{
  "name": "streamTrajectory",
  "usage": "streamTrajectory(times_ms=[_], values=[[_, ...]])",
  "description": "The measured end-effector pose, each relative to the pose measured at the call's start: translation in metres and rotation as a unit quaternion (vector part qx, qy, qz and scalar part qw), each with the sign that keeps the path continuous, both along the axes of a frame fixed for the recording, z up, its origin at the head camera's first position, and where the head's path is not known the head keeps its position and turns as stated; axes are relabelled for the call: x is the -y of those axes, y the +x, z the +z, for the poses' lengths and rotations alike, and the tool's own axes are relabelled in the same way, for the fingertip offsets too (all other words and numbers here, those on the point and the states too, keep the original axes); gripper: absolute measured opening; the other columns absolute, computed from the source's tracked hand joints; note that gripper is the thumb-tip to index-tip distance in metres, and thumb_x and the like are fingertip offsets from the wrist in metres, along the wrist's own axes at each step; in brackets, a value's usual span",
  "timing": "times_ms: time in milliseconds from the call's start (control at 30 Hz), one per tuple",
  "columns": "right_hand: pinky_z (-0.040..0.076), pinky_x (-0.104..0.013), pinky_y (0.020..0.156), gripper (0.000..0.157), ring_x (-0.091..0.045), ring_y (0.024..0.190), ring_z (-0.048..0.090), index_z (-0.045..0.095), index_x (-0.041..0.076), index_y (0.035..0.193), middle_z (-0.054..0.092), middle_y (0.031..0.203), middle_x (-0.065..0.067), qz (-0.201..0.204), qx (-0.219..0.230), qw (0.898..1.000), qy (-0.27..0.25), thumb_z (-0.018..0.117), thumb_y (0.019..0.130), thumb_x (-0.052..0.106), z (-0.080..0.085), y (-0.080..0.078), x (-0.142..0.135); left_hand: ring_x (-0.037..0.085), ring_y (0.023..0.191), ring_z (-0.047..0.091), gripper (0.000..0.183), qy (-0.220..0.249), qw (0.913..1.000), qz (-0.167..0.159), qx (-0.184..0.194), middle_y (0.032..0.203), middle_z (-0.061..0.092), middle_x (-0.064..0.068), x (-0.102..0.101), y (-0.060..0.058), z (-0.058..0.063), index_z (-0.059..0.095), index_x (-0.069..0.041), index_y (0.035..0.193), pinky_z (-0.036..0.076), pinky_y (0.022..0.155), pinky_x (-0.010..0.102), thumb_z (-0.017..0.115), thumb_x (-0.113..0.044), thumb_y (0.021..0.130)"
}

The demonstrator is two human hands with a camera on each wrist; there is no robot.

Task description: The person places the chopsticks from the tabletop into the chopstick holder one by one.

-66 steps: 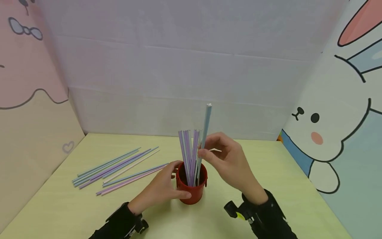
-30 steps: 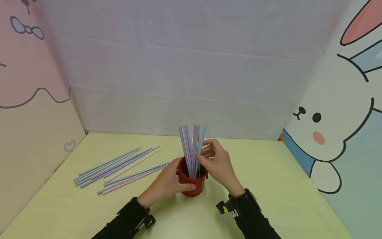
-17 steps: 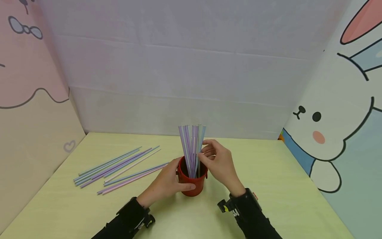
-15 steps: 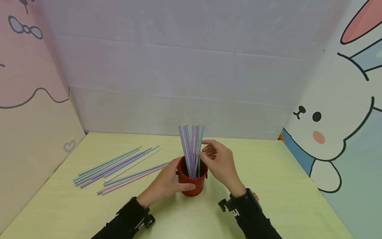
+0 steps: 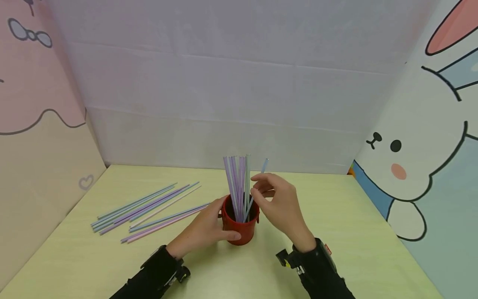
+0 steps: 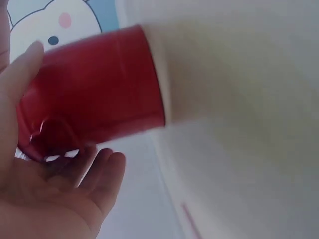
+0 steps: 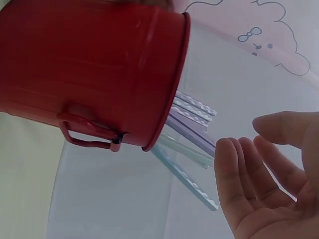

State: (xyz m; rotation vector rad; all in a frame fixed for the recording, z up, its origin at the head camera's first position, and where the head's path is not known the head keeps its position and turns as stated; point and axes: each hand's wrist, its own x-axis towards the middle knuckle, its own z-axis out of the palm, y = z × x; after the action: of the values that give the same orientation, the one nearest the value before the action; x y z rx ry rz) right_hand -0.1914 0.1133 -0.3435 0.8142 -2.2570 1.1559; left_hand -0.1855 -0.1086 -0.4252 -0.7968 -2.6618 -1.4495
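Observation:
A small red bucket (image 5: 239, 232) stands on the table, holding several upright thin pastel sticks (image 5: 236, 182) in purple, blue and green. My left hand (image 5: 205, 228) grips its left side, thumb across the front; in the left wrist view the other fingers (image 6: 107, 179) are on the far side. Beside the sticks is my right hand (image 5: 278, 201), thumb and fingers apart with nothing between them in the right wrist view. One light blue stick (image 7: 187, 179) leans out of the bucket to the right, passing behind the right hand's fingers in the head view.
Several more pastel sticks (image 5: 149, 207) lie loosely side by side on the pale yellow table (image 5: 336, 232), left of the bucket. A white backdrop (image 5: 224, 104) rises behind the table, with cartoon-printed panels (image 5: 418, 166) at the sides.
My right hand lowered a light blue stick into the bucket, then let it go and drew slightly right. That stick has tipped to the right. My left hand stays on the bucket.

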Motion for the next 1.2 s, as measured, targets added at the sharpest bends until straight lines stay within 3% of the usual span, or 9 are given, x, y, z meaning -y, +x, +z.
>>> streamTrajectory(times_ms=[100, 200, 400, 533, 733, 933, 1200], values=[[0.056, -0.031, 0.071, 0.024, -0.007, 0.081, 0.059, 0.063, 0.015, 0.110, 0.061, 0.090, 0.007, 0.031, -0.004, 0.999, 0.007, 0.068, 0.088, 0.011, 0.003, 0.006, -0.001, 0.013, 0.117, 0.046, 0.095, -0.050, 0.9985, 0.014, -0.017, 0.134, 0.046, -0.010, 0.016, 0.003, 0.005, 0.029, -0.029, 0.146, 0.045, 0.094, 0.039, 0.082, -0.049, 0.070], [0.056, -0.030, 0.071, 0.027, -0.005, 0.083, 0.059, 0.063, 0.016, 0.111, 0.060, 0.093, 0.008, 0.062, -0.017, 0.998, 0.017, 0.069, 0.086, 0.009, 0.004, 0.013, -0.001, 0.013, 0.110, 0.051, 0.084, -0.106, 0.9920, 0.043, -0.053, 0.127, 0.050, -0.008, 0.037, 0.006, 0.012, 0.038, -0.024, 0.143, 0.048, 0.090, 0.035, 0.080, -0.046, 0.073], [0.055, -0.029, 0.067, 0.030, -0.004, 0.082, 0.056, 0.063, 0.017, 0.109, 0.059, 0.097, 0.011, 0.119, -0.041, 0.991, 0.048, 0.070, 0.082, 0.007, 0.002, 0.033, 0.004, 0.006, 0.088, 0.053, 0.040, -0.192, 0.9668, 0.079, -0.149, 0.103, 0.057, -0.013, 0.088, 0.014, 0.024, 0.061, -0.024, 0.114, 0.051, 0.073, 0.029, 0.079, -0.026, 0.078], [0.051, -0.022, 0.064, 0.030, -0.004, 0.082, 0.052, 0.062, 0.018, 0.111, 0.058, 0.100, 0.010, 0.148, -0.032, 0.986, 0.076, 0.071, 0.084, 0.009, -0.005, 0.046, 0.011, 0.004, 0.083, 0.052, 0.029, -0.231, 0.9527, 0.097, -0.172, 0.094, 0.057, -0.015, 0.114, 0.022, 0.025, 0.063, -0.024, 0.101, 0.049, 0.070, 0.029, 0.079, -0.018, 0.077], [0.047, -0.014, 0.070, 0.037, -0.005, 0.089, 0.050, 0.060, 0.024, 0.112, 0.057, 0.103, 0.013, 0.162, -0.042, 0.982, 0.092, 0.073, 0.082, 0.008, -0.016, 0.059, 0.015, 0.010, 0.079, 0.055, 0.020, -0.268, 0.9467, 0.094, -0.152, 0.084, 0.057, -0.011, 0.136, 0.032, 0.020, 0.065, -0.021, 0.089, 0.049, 0.067, 0.031, 0.078, -0.013, 0.076], [0.047, -0.014, 0.072, 0.037, -0.004, 0.091, 0.050, 0.060, 0.025, 0.112, 0.057, 0.102, 0.013, 0.159, -0.041, 0.981, 0.102, 0.074, 0.081, 0.008, -0.023, 0.063, 0.016, 0.009, 0.069, 0.047, 0.018, -0.304, 0.9385, 0.104, -0.126, 0.076, 0.053, -0.009, 0.153, 0.033, 0.011, 0.063, -0.019, 0.083, 0.044, 0.061, 0.031, 0.078, -0.011, 0.076], [0.048, -0.016, 0.075, 0.036, -0.005, 0.092, 0.052, 0.060, 0.023, 0.114, 0.057, 0.105, 0.013, 0.167, -0.038, 0.979, 0.113, 0.073, 0.083, 0.011, -0.028, 0.064, 0.017, 0.006, 0.064, 0.045, 0.017, -0.313, 0.9407, 0.104, -0.079, 0.069, 0.050, -0.012, 0.163, 0.031, 0.003, 0.061, -0.018, 0.079, 0.043, 0.059, 0.030, 0.076, -0.011, 0.077]])
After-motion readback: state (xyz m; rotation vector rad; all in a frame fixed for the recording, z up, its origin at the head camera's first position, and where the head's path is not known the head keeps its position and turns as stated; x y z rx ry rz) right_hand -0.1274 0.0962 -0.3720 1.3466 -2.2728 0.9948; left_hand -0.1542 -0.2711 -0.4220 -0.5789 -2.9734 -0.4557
